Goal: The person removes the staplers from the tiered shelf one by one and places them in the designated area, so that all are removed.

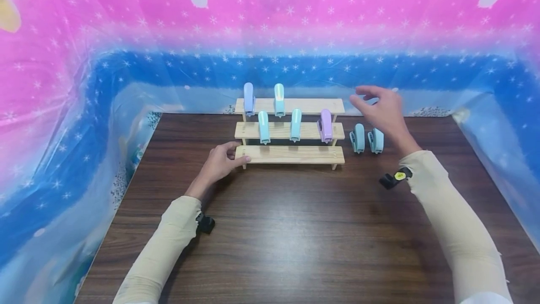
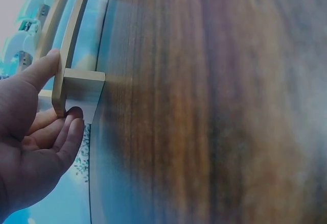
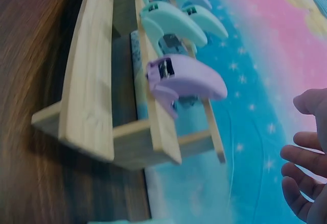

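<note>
A three-tier wooden display rack (image 1: 291, 155) stands on the table. My left hand (image 1: 221, 159) holds the left end of its lowest tier, with the thumb on top and the fingers curled at the end in the left wrist view. On the top tier sit a periwinkle stapler (image 1: 249, 99) and a mint stapler (image 1: 279, 100). The middle tier carries two mint staplers, one left (image 1: 264, 127) and one central (image 1: 295, 125), plus a purple stapler (image 3: 186, 76) at its right end. Raised beyond the rack's right end, my right hand (image 1: 383, 109) has loosely bent fingers and nothing in them.
Two teal staplers, one nearer the rack (image 1: 358, 138) and one farther right (image 1: 376, 141), stand on the dark wood table (image 1: 291, 238) below my right hand. A pink and blue patterned cloth (image 1: 168, 70) hangs behind and along the sides.
</note>
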Demonstrator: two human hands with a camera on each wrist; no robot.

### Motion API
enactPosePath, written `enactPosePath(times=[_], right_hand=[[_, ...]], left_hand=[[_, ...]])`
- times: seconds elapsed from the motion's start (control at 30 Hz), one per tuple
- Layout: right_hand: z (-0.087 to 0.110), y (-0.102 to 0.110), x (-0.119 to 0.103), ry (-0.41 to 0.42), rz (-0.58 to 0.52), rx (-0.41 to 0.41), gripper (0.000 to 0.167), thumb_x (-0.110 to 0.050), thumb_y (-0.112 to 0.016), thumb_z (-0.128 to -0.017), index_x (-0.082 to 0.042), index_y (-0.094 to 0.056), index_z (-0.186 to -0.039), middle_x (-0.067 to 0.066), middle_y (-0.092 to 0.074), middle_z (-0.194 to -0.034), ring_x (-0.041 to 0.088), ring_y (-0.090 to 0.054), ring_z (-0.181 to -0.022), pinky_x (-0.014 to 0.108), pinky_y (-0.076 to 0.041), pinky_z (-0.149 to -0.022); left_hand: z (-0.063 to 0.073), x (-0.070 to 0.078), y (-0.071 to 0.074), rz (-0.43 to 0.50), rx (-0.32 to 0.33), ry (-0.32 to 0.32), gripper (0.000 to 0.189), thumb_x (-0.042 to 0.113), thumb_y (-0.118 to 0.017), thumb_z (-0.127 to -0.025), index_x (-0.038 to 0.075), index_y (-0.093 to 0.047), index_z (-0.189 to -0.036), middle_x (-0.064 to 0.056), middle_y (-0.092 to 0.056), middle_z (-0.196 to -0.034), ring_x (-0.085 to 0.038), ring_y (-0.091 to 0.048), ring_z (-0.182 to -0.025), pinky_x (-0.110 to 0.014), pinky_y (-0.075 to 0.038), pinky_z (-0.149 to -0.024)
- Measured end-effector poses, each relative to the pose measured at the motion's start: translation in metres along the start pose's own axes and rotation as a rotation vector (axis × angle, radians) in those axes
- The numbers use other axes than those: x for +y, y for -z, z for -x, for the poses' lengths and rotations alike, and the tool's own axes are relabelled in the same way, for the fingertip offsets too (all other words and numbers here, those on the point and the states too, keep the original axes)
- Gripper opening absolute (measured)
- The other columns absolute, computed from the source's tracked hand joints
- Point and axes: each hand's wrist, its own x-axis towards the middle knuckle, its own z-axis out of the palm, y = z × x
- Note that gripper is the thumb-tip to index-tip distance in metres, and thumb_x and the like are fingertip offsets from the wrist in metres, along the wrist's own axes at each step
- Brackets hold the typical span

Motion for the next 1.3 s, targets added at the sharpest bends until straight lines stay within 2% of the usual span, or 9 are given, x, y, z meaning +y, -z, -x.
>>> enactPosePath(times=[0.17, 0.3, 0.43, 0.6, 0.8, 1.1, 1.3], right_hand=[[-0.007, -0.011, -0.017, 0.025, 0.002, -0.024, 0.057, -0.055, -0.068, -0.093, -0.015, -0.069, -0.134, 0.009, -0.071, -0.126, 0.026, -0.068, -0.1, 0.034, -0.051, -0.072], [-0.012, -0.02, -0.028, 0.055, 0.011, -0.034, 0.057, -0.055, -0.066, -0.094, -0.015, -0.069, -0.134, 0.01, -0.071, -0.125, 0.029, -0.067, -0.105, 0.037, -0.05, -0.073], [-0.019, -0.032, -0.036, 0.09, -0.004, -0.038, 0.056, -0.053, -0.067, -0.094, -0.013, -0.07, -0.132, 0.01, -0.072, -0.124, 0.029, -0.065, -0.112, 0.04, -0.05, -0.079], [-0.023, -0.046, -0.049, 0.078, -0.043, -0.085, 0.058, -0.055, -0.069, -0.093, -0.012, -0.069, -0.133, 0.007, -0.071, -0.128, 0.026, -0.063, -0.117, 0.044, -0.052, -0.09], [-0.026, -0.064, -0.067, 0.116, -0.057, -0.135, 0.058, -0.055, -0.07, -0.092, -0.01, -0.071, -0.13, 0.009, -0.071, -0.127, 0.026, -0.064, -0.117, 0.045, -0.054, -0.092], [-0.028, -0.089, -0.08, 0.073, -0.091, -0.19, 0.061, -0.056, -0.072, -0.091, -0.01, -0.07, -0.13, 0.007, -0.07, -0.129, 0.025, -0.062, -0.122, 0.044, -0.052, -0.1], [-0.032, -0.102, -0.087, 0.073, -0.059, -0.215, 0.065, -0.058, -0.07, -0.091, -0.008, -0.069, -0.132, 0.009, -0.069, -0.132, 0.026, -0.063, -0.124, 0.044, -0.051, -0.103]], left_hand=[[0.001, 0.001, 0.0, 0.004, 0.0, 0.001, 0.067, 0.038, -0.078, -0.092, 0.0, -0.056, -0.142, -0.017, -0.07, -0.12, -0.029, -0.068, -0.109, -0.045, -0.057, -0.09], [0.001, 0.001, 0.0, 0.004, -0.001, 0.004, 0.067, 0.039, -0.078, -0.092, 0.0, -0.056, -0.143, -0.017, -0.07, -0.121, -0.029, -0.068, -0.109, -0.045, -0.057, -0.09], [0.001, 0.001, 0.0, 0.004, -0.006, 0.005, 0.068, 0.04, -0.077, -0.092, 0.001, -0.055, -0.144, -0.017, -0.07, -0.122, -0.029, -0.067, -0.111, -0.046, -0.057, -0.091], [0.0, 0.001, 0.0, 0.008, -0.007, -0.003, 0.068, 0.039, -0.077, -0.093, 0.001, -0.055, -0.144, -0.017, -0.07, -0.122, -0.03, -0.067, -0.111, -0.046, -0.057, -0.092], [0.001, 0.001, 0.0, 0.003, -0.006, -0.002, 0.068, 0.04, -0.077, -0.093, 0.001, -0.054, -0.144, -0.017, -0.07, -0.122, -0.03, -0.067, -0.112, -0.046, -0.057, -0.092], [0.001, 0.002, 0.0, 0.0, -0.012, 0.013, 0.07, 0.041, -0.077, -0.093, 0.002, -0.053, -0.146, -0.017, -0.069, -0.123, -0.029, -0.066, -0.112, -0.046, -0.056, -0.092], [0.002, 0.002, 0.001, 0.004, -0.012, 0.017, 0.07, 0.041, -0.076, -0.093, 0.003, -0.053, -0.146, -0.016, -0.069, -0.123, -0.029, -0.066, -0.112, -0.045, -0.057, -0.091]])
